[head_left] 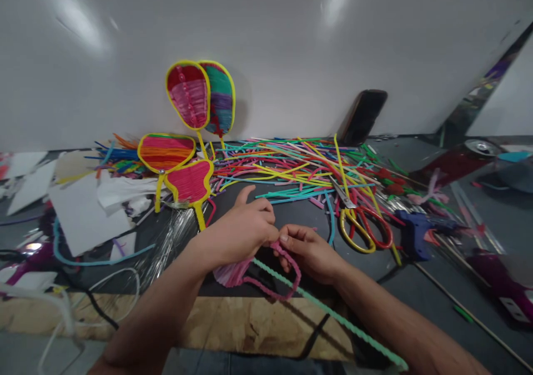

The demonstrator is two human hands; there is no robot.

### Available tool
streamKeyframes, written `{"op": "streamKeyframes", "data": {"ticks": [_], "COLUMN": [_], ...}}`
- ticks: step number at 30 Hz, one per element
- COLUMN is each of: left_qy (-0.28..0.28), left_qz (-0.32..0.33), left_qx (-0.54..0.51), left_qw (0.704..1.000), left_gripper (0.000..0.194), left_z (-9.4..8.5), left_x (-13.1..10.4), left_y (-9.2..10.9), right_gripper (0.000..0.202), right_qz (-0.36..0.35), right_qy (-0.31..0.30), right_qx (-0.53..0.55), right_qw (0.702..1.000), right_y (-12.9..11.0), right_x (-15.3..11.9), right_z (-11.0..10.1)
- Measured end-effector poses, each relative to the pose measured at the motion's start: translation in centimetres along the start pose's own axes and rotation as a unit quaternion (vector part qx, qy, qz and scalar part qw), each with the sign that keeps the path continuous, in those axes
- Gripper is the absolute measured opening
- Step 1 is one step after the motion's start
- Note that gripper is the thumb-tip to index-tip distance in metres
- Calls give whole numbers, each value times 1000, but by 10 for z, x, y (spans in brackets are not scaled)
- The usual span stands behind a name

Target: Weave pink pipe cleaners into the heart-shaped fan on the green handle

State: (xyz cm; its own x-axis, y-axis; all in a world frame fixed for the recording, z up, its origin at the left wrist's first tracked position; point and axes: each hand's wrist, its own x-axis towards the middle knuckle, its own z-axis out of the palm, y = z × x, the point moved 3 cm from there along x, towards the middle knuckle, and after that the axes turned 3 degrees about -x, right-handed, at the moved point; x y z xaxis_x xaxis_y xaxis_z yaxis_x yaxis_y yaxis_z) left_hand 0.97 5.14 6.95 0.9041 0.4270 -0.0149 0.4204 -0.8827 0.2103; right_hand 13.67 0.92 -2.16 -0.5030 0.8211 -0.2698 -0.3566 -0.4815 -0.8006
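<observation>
You've got a plain pale wall (pixel 283 47) w/ soft glare spots up top, a dark strip running diagonally at the R side. Below it, your dark grey surface (pixel 287 214) w/ a rough wood-chip board (pixel 216 325) along the near edge; light's dim.

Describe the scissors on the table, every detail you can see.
The scissors have silvery metal blades and two glossy looped handles, one yellow, one red. They lie to the right of the right hand, handles toward the person, tips pointing away and slightly left, among scattered pipe cleaners. A blue glue gun lies to their right. No hand touches them. Whether the blades are fully closed is unclear.
</observation>
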Motion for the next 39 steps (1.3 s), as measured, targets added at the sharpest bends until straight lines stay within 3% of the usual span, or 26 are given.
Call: {"op": "streamKeyframes", "data": {"ticks": [5, 9, 18, 22, 24, 26, 29, 36, 39], "left_qy": [22, 27, 19, 17, 15, 13, 3, -11, -8], "left_qz": [1, 4, -41, -34, -25, -14, -3, 3, 6], "left_qx": [13, 10, 36, 32, 28, 23, 13, -35, -50], "left_qw": [1000, 1000, 998, 999, 999, 1000, 1000, 999, 999], "left_gripper": [14, 14, 16, 16, 15, 15, 16, 16, 14], "left_z": [-9, -12, -15, -13, -11, -10, -8, -10, -11], "left_x": [-1, 0, -2, -2, -2, -2, 0, 0, 0], "left_y": [3, 5, -3, -2, -2, -1, -1, 1, 2], "right_gripper": [25, 25, 24, 16, 13, 11, 14, 8, 3], "right_qz": [36, 3, -14, -113, -208, -300, -376, -469, -509], "right_qy": [-15, 39, 48, 63, 63, 49, 30, 48, 80], "right_qx": [90, 93, 7, -147, -289, -426, -564, -724, -725], "right_qw": [995, 995, 999, 981, 932, 852, 735, 503, 458], "right_y": [3, 2, 6, 0, -7, -13, -18, -28, -28], "right_x": [1, 2, 2, 2, 1, -1, -5, -17, -22], "right_z": [3, 0, 1, -3, -6, -7, -8, 4, 13]}}
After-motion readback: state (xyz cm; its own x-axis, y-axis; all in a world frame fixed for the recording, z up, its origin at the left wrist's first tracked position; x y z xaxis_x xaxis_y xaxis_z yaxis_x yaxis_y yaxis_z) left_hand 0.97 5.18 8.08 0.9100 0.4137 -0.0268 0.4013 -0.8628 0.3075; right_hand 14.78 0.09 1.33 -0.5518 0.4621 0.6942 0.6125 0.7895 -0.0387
